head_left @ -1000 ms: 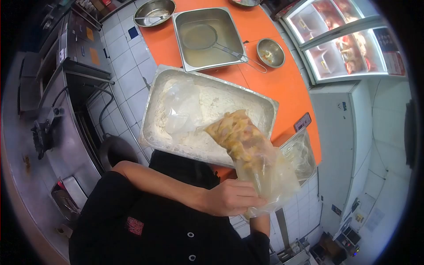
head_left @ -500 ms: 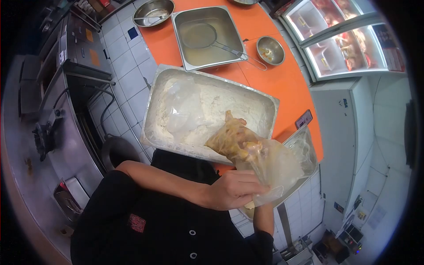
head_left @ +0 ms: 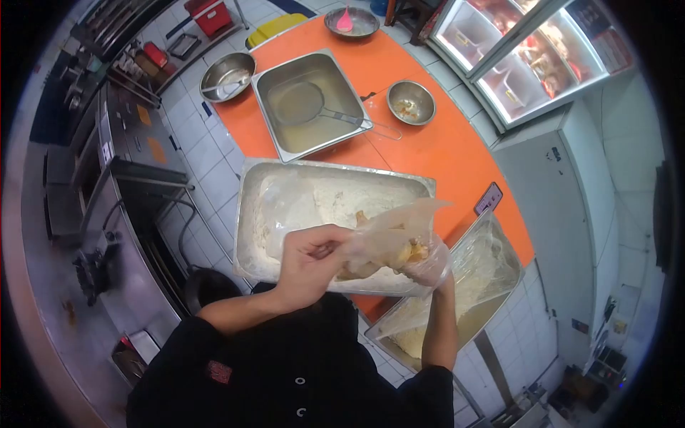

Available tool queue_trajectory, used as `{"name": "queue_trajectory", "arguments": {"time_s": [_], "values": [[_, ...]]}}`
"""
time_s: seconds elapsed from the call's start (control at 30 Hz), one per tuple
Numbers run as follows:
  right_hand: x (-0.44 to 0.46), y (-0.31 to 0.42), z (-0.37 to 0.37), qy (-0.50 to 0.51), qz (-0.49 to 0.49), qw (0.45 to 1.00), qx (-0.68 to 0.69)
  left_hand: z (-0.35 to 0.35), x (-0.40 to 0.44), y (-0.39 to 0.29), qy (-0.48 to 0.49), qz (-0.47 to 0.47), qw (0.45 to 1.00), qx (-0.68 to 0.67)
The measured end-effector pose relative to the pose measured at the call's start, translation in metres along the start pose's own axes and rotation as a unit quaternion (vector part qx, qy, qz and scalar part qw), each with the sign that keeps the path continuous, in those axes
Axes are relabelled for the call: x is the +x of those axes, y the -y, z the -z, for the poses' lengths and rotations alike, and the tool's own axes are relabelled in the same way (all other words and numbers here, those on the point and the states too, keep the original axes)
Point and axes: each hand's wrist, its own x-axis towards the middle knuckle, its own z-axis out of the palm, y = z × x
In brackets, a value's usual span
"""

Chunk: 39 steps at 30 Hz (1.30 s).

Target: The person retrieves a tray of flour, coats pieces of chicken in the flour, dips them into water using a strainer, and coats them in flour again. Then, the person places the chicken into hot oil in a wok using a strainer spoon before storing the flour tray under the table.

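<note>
My left hand [head_left: 307, 264] pinches the edge of a clear plastic bag [head_left: 399, 221] above the near side of a flour-filled metal pan [head_left: 246, 246]. Yellowish raw chicken pieces [head_left: 412, 251] show in and through the bag. My right hand [head_left: 428, 267] is at the bag's right side, seen through plastic, closed around the bag and chicken; its fingers are partly hidden. White flour [head_left: 357, 196] fills the pan, and another clear plastic sheet or bag [head_left: 285, 200] lies on the flour at the left.
A second metal pan [head_left: 492, 314], partly covered with plastic, holds pale floury stuff at right. Beyond are a deep pan of cloudy liquid [head_left: 267, 93] with a strainer [head_left: 300, 103], metal bowls [head_left: 410, 103], and a phone [head_left: 489, 198] on the orange table [head_left: 457, 157].
My left hand has moved up and left with the bag's edge. The bag is now pulled back toward the left over the chicken, and my right hand has come into sight. The camera view has shifted.
</note>
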Motion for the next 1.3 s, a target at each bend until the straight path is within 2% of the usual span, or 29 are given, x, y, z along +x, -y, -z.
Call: {"name": "queue_trajectory", "arguments": {"time_s": [0.13,0.23,0.3,0.33,0.4,0.43,0.47,0.53,0.6,0.63,0.7,0.73,0.8,0.83,0.93,1.0,1.03,1.07,1.13,1.17,1.2,1.23,1.3], "values": [[0.022,-0.006,0.019,-0.016,0.029,0.998,0.044,-0.001,0.008,0.0,-0.01,-0.027,0.998,0.05],[0.043,-0.003,0.02,-0.035,0.08,0.98,0.178,-0.005,0.018,-0.001,-0.03,-0.037,0.997,0.061],[0.056,-0.009,0.02,-0.001,0.056,0.93,0.363,-0.007,0.025,-0.002,-0.043,-0.043,0.997,0.041],[0.059,-0.007,0.019,-0.005,0.058,0.928,0.368,-0.008,0.03,-0.003,-0.039,-0.042,0.997,0.046],[0.067,-0.001,0.014,0.044,0.074,0.867,0.491,-0.007,0.04,-0.008,-0.095,-0.054,0.994,0.019],[0.071,-0.001,0.006,0.043,0.073,0.863,0.498,-0.002,0.044,-0.011,-0.096,-0.05,0.994,0.025],[0.076,0.001,-0.003,0.045,0.105,0.814,0.57,0.006,0.049,-0.015,-0.086,-0.047,0.995,-0.013],[0.082,-0.004,-0.011,0.051,0.13,0.752,0.644,0.026,0.058,-0.019,-0.055,-0.039,0.996,-0.059],[0.089,-0.01,-0.013,0.085,0.1,0.792,0.597,0.031,0.058,-0.024,-0.053,-0.043,0.996,-0.062],[0.093,-0.013,-0.015,0.088,0.099,0.787,0.603,0.032,0.058,-0.025,-0.049,-0.05,0.995,-0.072],[0.096,-0.018,-0.02,0.007,0.111,0.887,0.447,0.035,0.054,-0.024,-0.072,-0.055,0.993,-0.073],[0.096,-0.018,-0.021,0.008,0.111,0.884,0.454,0.037,0.052,-0.024,-0.091,-0.066,0.99,-0.082],[0.091,-0.014,-0.02,0.005,0.033,0.931,0.364,0.043,0.048,-0.026,-0.112,-0.07,0.989,-0.071],[0.091,-0.013,-0.023,0.007,0.034,0.929,0.37,0.047,0.046,-0.027,-0.131,-0.078,0.986,-0.066],[0.098,-0.01,-0.039,0.0,0.079,0.946,0.313,0.058,0.039,-0.031,-0.121,-0.064,0.989,-0.062],[0.109,-0.018,-0.057,-0.065,0.226,0.943,0.236,0.065,0.035,-0.033,-0.108,-0.066,0.989,-0.071],[0.114,-0.023,-0.064,-0.066,0.228,0.941,0.24,0.07,0.035,-0.034,-0.095,-0.068,0.989,-0.087],[0.118,-0.027,-0.071,-0.083,0.286,0.925,0.235,0.08,0.035,-0.033,-0.095,-0.068,0.99,-0.084],[0.115,-0.017,-0.07,-0.099,0.343,0.905,0.232,0.096,0.035,-0.034,0.009,-0.074,0.985,-0.153],[0.108,-0.012,-0.063,-0.012,0.208,0.918,0.337,0.1,0.033,-0.034,0.008,-0.075,0.986,-0.151],[0.101,-0.005,-0.057,0.076,0.065,0.898,0.429,0.097,0.032,-0.036,-0.008,-0.064,0.983,-0.172],[0.096,-0.003,-0.056,0.077,0.063,0.897,0.43,0.095,0.031,-0.038,-0.023,-0.052,0.979,-0.194],[0.091,-0.001,-0.056,0.057,0.009,0.783,0.62,0.102,0.03,-0.037,-0.01,-0.049,0.978,-0.201]]}}
